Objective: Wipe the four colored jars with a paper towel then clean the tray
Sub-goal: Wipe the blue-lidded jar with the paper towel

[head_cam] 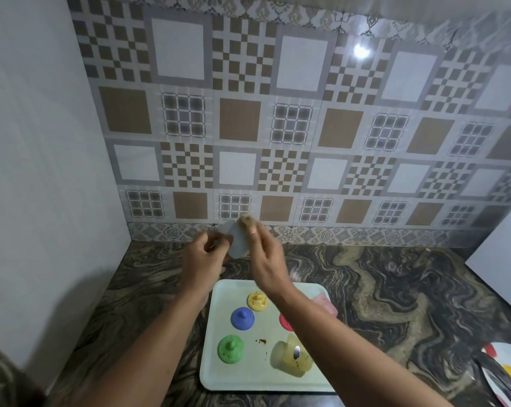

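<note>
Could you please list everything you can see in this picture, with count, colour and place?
tray: one, white, on counter, brown stain near its middle
lids: yellow, blue, green, and red partly hidden, on tray
jar: one, yellowish, on its side on tray
pink object: one, at tray's right edge
plate: one, white with spots, far right
paper towel: one, white, held above counter
left hand: grips towel
right hand: pinches towel

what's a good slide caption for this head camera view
Both hands, left hand and right hand, hold a white paper towel above a white rectangular tray of colored jars.
</note>
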`<state>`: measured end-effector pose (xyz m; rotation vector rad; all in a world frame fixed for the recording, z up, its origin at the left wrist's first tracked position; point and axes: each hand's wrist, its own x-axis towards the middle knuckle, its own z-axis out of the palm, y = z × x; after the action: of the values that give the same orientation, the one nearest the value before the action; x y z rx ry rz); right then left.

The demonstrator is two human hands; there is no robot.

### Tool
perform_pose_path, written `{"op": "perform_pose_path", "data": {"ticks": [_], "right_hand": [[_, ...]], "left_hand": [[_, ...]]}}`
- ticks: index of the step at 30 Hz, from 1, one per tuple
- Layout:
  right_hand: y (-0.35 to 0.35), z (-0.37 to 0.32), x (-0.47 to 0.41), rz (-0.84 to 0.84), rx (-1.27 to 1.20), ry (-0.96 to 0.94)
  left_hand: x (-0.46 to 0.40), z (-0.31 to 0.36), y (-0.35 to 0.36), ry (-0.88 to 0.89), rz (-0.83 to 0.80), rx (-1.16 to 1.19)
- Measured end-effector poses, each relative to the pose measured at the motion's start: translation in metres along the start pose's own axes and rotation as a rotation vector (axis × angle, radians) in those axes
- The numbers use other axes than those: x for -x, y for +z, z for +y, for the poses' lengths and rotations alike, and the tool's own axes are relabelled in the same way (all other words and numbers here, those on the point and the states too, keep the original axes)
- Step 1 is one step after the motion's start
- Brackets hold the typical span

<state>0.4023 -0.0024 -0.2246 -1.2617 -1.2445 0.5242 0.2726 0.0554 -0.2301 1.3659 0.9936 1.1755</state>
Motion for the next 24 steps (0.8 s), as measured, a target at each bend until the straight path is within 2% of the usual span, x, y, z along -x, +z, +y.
{"op": "perform_pose_path", "data": {"ticks": [2, 4, 6, 8, 10, 11, 14, 17, 20, 22, 23, 24], "right_hand": [[0.002, 0.012, 0.006, -0.083, 0.294, -0.169], [0.004, 0.021, 0.008, -0.064, 0.388, -0.247], [0.006, 0.015, 0.006, -0.007, 0.191, -0.117], [0.002, 0.003, -0.005, 0.011, -0.116, 0.148], [-0.004, -0.001, -0.018, -0.007, -0.141, 0.305], [-0.006, 0.0, -0.021, -0.011, -0.116, 0.307], [-0.003, 0.007, -0.021, 0.023, -0.023, 0.168], [-0.002, 0.018, -0.013, 0.002, 0.138, 0.051], [-0.003, 0.018, -0.005, 0.008, 0.245, -0.043], [-0.004, 0.016, -0.002, 0.069, 0.029, 0.062], [-0.006, 0.016, -0.007, 0.105, -0.142, 0.224], [-0.012, 0.017, -0.012, 0.126, -0.354, 0.472]], "left_hand": [[0.0, 0.003, 0.002, -0.048, 0.024, 0.072], [0.001, 0.005, 0.001, -0.057, -0.016, 0.13], [0.005, 0.006, -0.002, -0.012, -0.132, 0.178], [0.007, 0.004, -0.006, 0.003, -0.207, 0.214], [0.008, 0.004, -0.007, 0.022, -0.206, 0.22], [0.006, 0.002, -0.007, 0.046, -0.198, 0.167], [0.001, 0.003, -0.005, 0.09, -0.157, -0.042], [0.001, 0.006, 0.0, -0.004, -0.145, -0.004], [0.001, 0.006, 0.001, 0.012, -0.126, -0.015], [0.002, 0.005, 0.002, -0.008, -0.167, 0.018], [0.003, 0.005, 0.003, -0.034, -0.196, 0.077], [0.005, 0.007, 0.004, -0.076, -0.218, 0.159]]}}
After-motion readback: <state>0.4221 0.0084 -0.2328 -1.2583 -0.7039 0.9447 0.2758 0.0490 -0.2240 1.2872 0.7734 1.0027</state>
